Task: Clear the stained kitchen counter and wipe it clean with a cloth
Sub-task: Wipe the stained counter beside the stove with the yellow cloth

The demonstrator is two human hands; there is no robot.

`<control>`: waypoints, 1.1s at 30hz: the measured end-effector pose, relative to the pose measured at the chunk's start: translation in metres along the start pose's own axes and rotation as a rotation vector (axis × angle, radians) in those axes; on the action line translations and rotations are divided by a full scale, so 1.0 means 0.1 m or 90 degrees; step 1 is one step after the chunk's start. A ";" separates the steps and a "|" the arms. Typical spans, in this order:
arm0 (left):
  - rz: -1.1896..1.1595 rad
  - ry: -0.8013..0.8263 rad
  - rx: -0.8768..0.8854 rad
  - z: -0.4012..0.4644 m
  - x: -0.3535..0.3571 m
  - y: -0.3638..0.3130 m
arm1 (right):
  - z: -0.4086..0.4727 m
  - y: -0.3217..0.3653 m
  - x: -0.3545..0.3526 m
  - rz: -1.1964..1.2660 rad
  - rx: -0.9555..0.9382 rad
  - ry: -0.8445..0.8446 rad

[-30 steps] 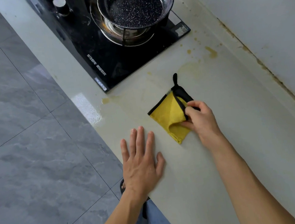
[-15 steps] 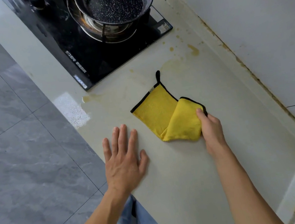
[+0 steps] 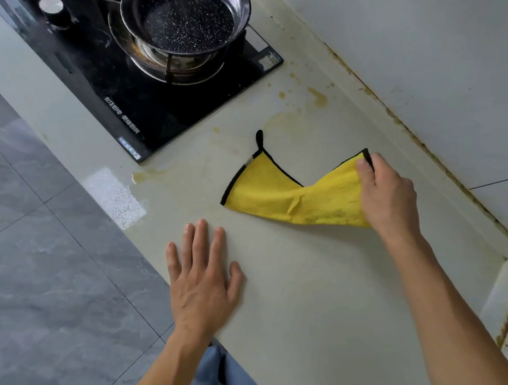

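One left hand [image 3: 201, 279] lies flat, fingers straight and spread, on the pale counter [image 3: 307, 313] near its front edge, holding nothing. One black glass hob [image 3: 154, 108] with one speckled pan [image 3: 187, 18], both cut off at top. One yellow cloth [image 3: 281, 197], black-edged, lies on the counter below several yellow stains [image 3: 318, 98]. One right hand [image 3: 385, 193] pinches the cloth's right corner, lifting it; fingertips hidden behind the cloth.

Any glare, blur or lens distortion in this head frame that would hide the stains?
Head view: a bright glare patch on the counter's front edge washes out the surface beside one stain; wide-angle bending curves the counter edges; focus is sharp on the yellow cloth, both hands and the stains near the hob; shadows are soft.
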State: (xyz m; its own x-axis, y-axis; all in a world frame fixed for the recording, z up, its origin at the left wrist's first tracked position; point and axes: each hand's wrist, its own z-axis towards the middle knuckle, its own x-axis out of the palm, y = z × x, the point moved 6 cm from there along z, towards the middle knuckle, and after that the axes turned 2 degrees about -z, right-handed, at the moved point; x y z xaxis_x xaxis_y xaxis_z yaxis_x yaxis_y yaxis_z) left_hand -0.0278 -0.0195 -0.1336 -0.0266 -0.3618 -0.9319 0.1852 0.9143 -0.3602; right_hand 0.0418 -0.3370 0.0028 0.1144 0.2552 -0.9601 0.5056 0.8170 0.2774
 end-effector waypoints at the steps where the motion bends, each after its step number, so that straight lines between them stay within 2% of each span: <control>1: -0.002 0.001 -0.001 0.00 0.00 0.00 | 0.04 -0.02 -0.05 -0.012 0.010 -0.018; 6: -0.010 0.000 -0.002 0.00 -0.01 -0.01 | 0.20 0.13 -0.48 0.077 -0.060 -0.104; 11: -0.013 0.004 -0.003 0.01 -0.02 -0.02 | 0.22 0.56 -1.01 0.094 -0.210 -0.141; 15: -0.016 0.002 -0.006 0.01 -0.03 -0.02 | 0.01 0.99 -1.17 0.110 -0.277 -0.147; 19: -0.014 -0.010 -0.002 0.00 -0.03 -0.02 | -0.34 1.41 -0.70 0.083 -0.322 -0.086; 23: -0.004 -0.017 0.000 0.00 -0.01 -0.01 | -0.72 1.66 0.33 0.009 -0.319 0.126; 26: 0.005 -0.021 0.009 0.00 0.01 0.00 | -0.94 1.64 0.89 0.046 -0.291 0.281; 28: 0.004 -0.027 0.012 0.00 0.01 -0.01 | -0.95 1.57 0.99 0.096 -0.268 0.297; 33: -0.007 -0.031 0.004 0.00 -0.02 -0.02 | -0.41 1.17 0.93 0.071 -0.215 0.198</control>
State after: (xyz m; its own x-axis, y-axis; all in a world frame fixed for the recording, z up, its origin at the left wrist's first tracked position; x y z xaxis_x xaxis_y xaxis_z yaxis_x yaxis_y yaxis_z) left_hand -0.0275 -0.0205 -0.1316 0.0190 -0.3802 -0.9247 0.1917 0.9091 -0.3699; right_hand 0.0766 -0.1968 -0.0529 -0.1356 0.4511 -0.8821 0.1923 0.8854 0.4232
